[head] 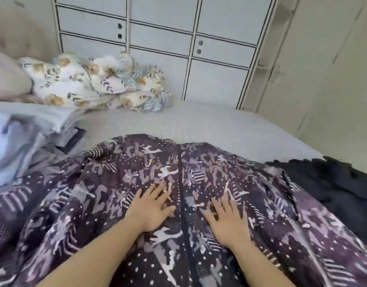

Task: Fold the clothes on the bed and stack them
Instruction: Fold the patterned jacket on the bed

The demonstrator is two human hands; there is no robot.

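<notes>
A dark purple patterned garment (pixel 116 193) lies spread wide over the grey bed (pixel 209 129), a dark seam running down its middle. My left hand (pixel 152 210) rests flat on it just left of the seam, fingers straight and spread. My right hand (pixel 227 220) presses flat on the cloth just right of the seam. Neither hand holds anything. A pile of pale blue clothes (pixel 23 133) lies at the left. A black garment (pixel 333 183) lies at the right edge of the bed.
A crumpled floral blanket (pixel 95 83) sits at the far left of the bed beside a beige pillow (pixel 6 79). White cabinet doors (pixel 168 38) stand behind the bed, and a pale wall (pixel 323 79) is at the right.
</notes>
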